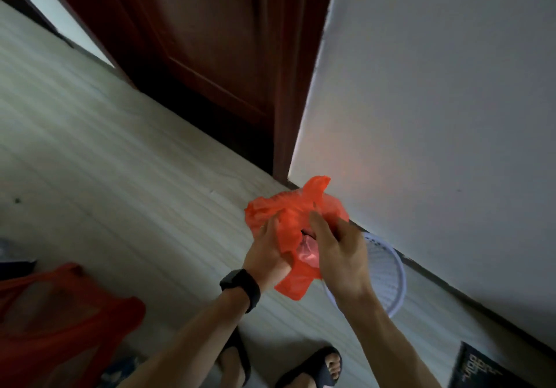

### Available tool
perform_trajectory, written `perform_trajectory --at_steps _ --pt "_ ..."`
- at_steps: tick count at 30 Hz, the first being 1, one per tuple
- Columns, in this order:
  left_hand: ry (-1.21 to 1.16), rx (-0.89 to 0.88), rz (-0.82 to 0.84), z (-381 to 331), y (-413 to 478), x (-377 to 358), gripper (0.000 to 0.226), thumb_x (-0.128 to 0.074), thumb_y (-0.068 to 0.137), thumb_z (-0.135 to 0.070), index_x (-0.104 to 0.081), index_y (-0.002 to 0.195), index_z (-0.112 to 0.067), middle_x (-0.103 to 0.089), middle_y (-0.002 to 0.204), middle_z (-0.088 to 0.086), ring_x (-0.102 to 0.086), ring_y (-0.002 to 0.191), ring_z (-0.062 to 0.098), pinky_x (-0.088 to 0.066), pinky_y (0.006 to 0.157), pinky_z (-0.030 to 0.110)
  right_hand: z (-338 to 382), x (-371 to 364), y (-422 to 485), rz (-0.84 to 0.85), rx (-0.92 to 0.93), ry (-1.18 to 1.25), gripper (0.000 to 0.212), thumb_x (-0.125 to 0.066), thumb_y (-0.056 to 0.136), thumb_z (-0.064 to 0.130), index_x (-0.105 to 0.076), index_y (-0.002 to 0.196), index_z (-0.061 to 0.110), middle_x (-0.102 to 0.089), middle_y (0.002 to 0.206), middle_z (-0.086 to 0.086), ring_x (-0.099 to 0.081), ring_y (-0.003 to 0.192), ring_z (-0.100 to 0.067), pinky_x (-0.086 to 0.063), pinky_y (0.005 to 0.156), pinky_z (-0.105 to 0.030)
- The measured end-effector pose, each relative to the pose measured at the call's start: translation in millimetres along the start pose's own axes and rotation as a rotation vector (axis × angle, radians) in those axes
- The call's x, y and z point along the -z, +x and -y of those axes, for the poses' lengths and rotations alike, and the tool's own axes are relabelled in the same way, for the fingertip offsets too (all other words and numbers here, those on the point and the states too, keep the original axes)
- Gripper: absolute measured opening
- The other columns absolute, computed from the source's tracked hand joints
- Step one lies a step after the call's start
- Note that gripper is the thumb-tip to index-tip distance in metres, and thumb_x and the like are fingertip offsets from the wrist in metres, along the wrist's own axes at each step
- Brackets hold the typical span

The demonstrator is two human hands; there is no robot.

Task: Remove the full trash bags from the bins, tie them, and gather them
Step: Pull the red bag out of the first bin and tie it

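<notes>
I hold a small orange plastic trash bag point(293, 216) in the air in front of me, above a white slatted plastic bin point(386, 270) that stands on the floor by the wall. My left hand point(269, 252), with a black watch on its wrist, grips the bag's left side. My right hand point(338, 252) pinches the bag's top from the right. A second orange bag point(60, 321), larger and filled, sits on the floor at the lower left.
A dark red-brown door point(204, 50) stands ahead in its frame, next to a white wall point(436, 101) with a dark skirting. The floor is pale wood-look planks point(120, 162). A dark printed object point(478, 369) lies at the lower right. My feet wear dark slides.
</notes>
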State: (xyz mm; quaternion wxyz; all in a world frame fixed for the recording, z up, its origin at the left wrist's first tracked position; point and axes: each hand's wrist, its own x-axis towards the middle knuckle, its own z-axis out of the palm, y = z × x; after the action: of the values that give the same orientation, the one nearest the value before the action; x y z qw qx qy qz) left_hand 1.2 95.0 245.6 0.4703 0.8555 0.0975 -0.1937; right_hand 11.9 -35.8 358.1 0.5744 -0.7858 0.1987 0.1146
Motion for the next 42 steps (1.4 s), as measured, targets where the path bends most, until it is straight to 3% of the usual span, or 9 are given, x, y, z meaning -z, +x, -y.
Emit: perform_trajectory --at_steps 6,11,14,19,27,31,33,37,42 --pt "-0.025 -0.126 0.004 62.9 1.0 19.7 0.089 -0.063 0.075 -0.016 -0.019 0.150 -0.039 -0.027 0.154 -0.014 -0.027 0.137 -0.001 -0.034 0.095 0.015 -58.4 -84.1 35.4 0.033 -0.030 -0.232 0.037 -0.051 0.098 0.036 -0.064 0.068 0.020 -0.065 0.063 0.006 -0.060 0.057 -0.004 -0.046 0.057 -0.028" --pt "0.232 -0.145 0.083 142.9 32.4 7.2 0.110 -0.066 0.068 -0.062 0.002 0.152 -0.042 -0.002 0.163 -0.007 -0.009 0.147 0.008 -0.021 0.118 0.035 -140.5 -142.1 71.0 0.191 -0.081 -0.414 0.042 -0.043 0.100 0.044 -0.070 0.084 0.017 -0.072 0.075 0.002 -0.069 0.068 -0.013 -0.057 0.070 -0.034" --pt "0.314 -0.216 0.045 177.6 50.6 -15.5 0.083 -0.057 0.075 -0.060 -0.021 0.147 -0.039 -0.025 0.158 -0.005 -0.019 0.148 0.016 -0.028 0.116 0.043 -178.2 -154.7 80.9 0.277 -0.010 -0.507 0.035 -0.047 0.102 0.034 -0.063 0.074 0.021 -0.063 0.066 0.007 -0.058 0.054 0.001 -0.043 0.055 -0.013" --pt "0.131 -0.310 -0.125 201.5 74.1 -44.0 0.034 -0.050 0.089 -0.046 -0.041 0.120 -0.033 -0.063 0.104 -0.010 -0.059 0.095 0.015 -0.049 0.082 0.041 -210.2 -146.0 108.8 0.235 0.246 -0.571 0.034 -0.054 0.098 0.038 -0.065 0.072 0.017 -0.063 0.060 0.004 -0.062 0.062 -0.005 -0.043 0.053 -0.024" --pt "0.067 -0.254 -0.101 229.0 118.0 -57.7 0.094 -0.070 0.078 -0.059 -0.014 0.152 -0.042 -0.055 0.139 -0.011 -0.056 0.120 0.009 -0.047 0.097 0.027 -222.8 -149.3 160.1 0.230 0.547 -0.374 0.024 -0.061 0.092 0.040 -0.074 0.082 0.023 -0.070 0.083 0.004 -0.067 0.076 -0.012 -0.054 0.070 -0.031" --pt "0.190 -0.447 -0.261 229.1 134.9 -49.5 0.017 -0.062 0.090 -0.045 -0.064 0.095 -0.029 -0.068 0.079 -0.006 -0.064 0.074 0.010 -0.050 0.067 0.032 -230.0 -153.9 177.1 0.324 0.571 -0.248 0.028 -0.061 0.089 0.050 -0.074 0.086 0.026 -0.072 0.090 0.002 -0.070 0.082 -0.016 -0.055 0.078 -0.043" --pt "0.143 -0.448 -0.301 231.7 136.9 -41.5 0.027 -0.064 0.091 -0.039 -0.054 0.072 -0.022 -0.055 0.059 -0.008 -0.052 0.056 0.005 -0.043 0.057 0.027 -242.5 -150.5 189.2 0.282 0.552 -0.030 0.014 -0.066 0.089 0.039 -0.073 0.095 0.028 -0.071 0.098 0.002 -0.068 0.090 -0.012 -0.053 0.081 -0.039" --pt "0.000 -0.405 -0.194 236.7 136.2 -22.6 0.024 -0.069 0.089 -0.031 -0.060 0.067 -0.030 -0.050 0.056 -0.016 -0.047 0.057 -0.004 -0.038 0.060 0.017 -286.0 -157.3 198.0 0.620 0.488 -0.337 0.077 -0.073 0.072 0.046 -0.039 0.140 0.052 -0.037 0.147 0.025 -0.036 0.135 0.004 -0.033 0.112 -0.026" --pt "-0.041 -0.338 -0.299 234.0 130.5 -14.1 0.018 -0.070 0.084 -0.031 -0.057 0.072 -0.033 -0.051 0.060 -0.018 -0.046 0.057 -0.004 -0.038 0.062 0.025 -328.5 -202.5 181.2 0.390 0.660 -0.524 0.026 -0.050 0.101 0.034 -0.064 0.111 0.015 -0.067 0.115 -0.003 -0.063 0.101 -0.019 -0.046 0.085 -0.031"
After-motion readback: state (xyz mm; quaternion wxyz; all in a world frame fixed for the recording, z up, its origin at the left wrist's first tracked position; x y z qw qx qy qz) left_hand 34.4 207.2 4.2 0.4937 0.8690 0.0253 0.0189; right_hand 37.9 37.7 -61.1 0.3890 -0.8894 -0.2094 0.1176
